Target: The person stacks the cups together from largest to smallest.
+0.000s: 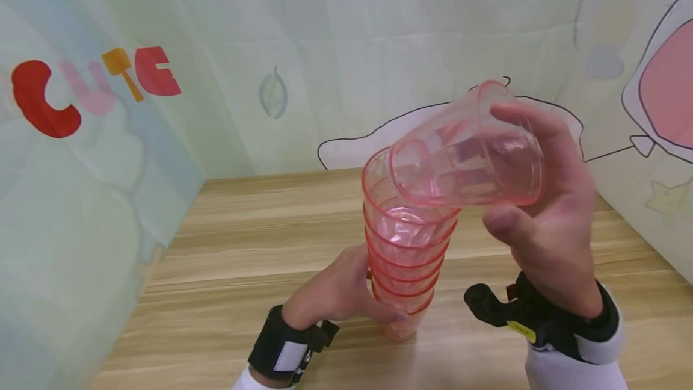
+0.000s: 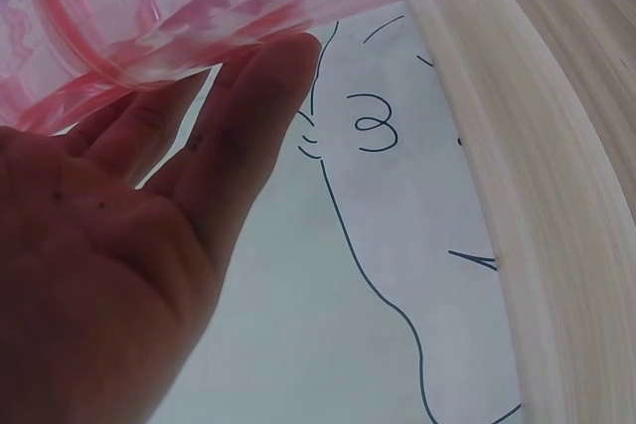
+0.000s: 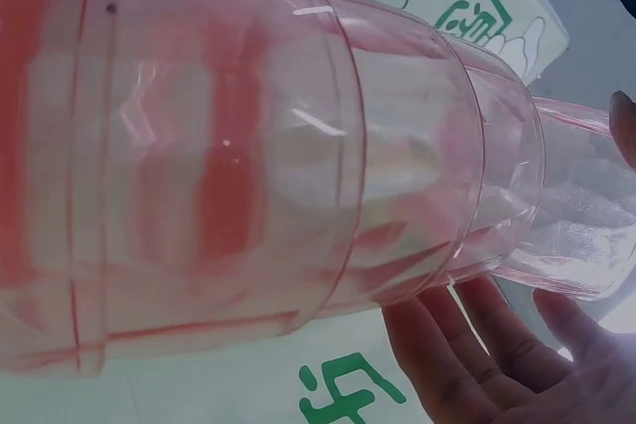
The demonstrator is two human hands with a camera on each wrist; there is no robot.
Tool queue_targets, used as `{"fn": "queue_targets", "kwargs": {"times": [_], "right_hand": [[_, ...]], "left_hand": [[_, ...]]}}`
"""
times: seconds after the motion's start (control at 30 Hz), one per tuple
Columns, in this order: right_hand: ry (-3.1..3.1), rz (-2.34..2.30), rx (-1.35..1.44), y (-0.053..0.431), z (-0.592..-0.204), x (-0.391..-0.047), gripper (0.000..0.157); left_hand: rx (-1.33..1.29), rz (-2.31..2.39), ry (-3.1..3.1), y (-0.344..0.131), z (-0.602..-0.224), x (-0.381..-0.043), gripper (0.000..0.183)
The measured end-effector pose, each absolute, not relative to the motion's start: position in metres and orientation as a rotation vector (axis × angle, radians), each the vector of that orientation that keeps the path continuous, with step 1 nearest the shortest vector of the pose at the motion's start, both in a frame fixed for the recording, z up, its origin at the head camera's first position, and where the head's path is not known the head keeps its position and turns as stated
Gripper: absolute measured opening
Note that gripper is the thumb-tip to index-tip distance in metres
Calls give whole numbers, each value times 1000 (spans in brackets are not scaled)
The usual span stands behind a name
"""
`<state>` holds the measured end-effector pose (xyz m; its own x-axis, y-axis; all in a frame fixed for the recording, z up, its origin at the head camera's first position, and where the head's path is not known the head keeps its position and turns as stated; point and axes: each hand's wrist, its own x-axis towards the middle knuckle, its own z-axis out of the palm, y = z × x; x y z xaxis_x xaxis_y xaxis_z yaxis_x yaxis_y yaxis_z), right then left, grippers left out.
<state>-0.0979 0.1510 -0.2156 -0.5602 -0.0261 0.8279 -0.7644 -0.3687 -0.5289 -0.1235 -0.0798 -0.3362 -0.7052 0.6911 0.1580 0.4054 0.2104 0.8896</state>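
A tall stack of clear pink plastic cups [image 1: 408,257] stands on the wooden table, mouths upward. My left hand [image 1: 352,294] grips it low down, thumb across the front. In the left wrist view, the fingers [image 2: 263,116] of that hand lie against the pink plastic. My right hand [image 1: 557,209] holds another pink cup [image 1: 460,167] tilted over the stack, its narrower end towards the stack's mouth. Whether this cup touches the top rim I cannot tell. The right wrist view shows the nested cups [image 3: 238,166] close up, with my right fingers [image 3: 437,364] at the far end.
The wooden table [image 1: 243,245] extends around the stack. Behind it hangs a pale printed curtain [image 1: 303,47] with cartoon outlines and coloured letters. Similar printed cloth stands along the left and right sides. Both wrists wear black straps [image 1: 563,318] with small devices.
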Motion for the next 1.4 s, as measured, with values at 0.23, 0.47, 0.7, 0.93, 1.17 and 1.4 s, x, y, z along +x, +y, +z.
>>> {"fn": "queue_targets", "kwargs": {"times": [0.23, 0.47, 0.7, 0.93, 1.17, 1.4], "right_hand": [[-1373, 2028, 1189, 146, -218, -99, 72], [-1461, 1968, 1193, 150, -225, -99, 63], [-1524, 1941, 1164, 151, -234, -98, 58], [-1570, 1899, 1171, 151, -241, -98, 55], [-1633, 1818, 1176, 155, -245, -101, 57], [-1700, 1720, 1240, 163, -246, -108, 53]], "left_hand": [[1032, 1498, 2202, -79, -336, -123, 65], [1043, 1511, 2197, -79, -336, -123, 68], [1044, 1497, 2218, -80, -336, -123, 64], [1023, 1515, 2169, -80, -335, -124, 65], [1004, 1502, 2194, -80, -335, -123, 65], [999, 1511, 2184, -80, -334, -123, 65]]}}
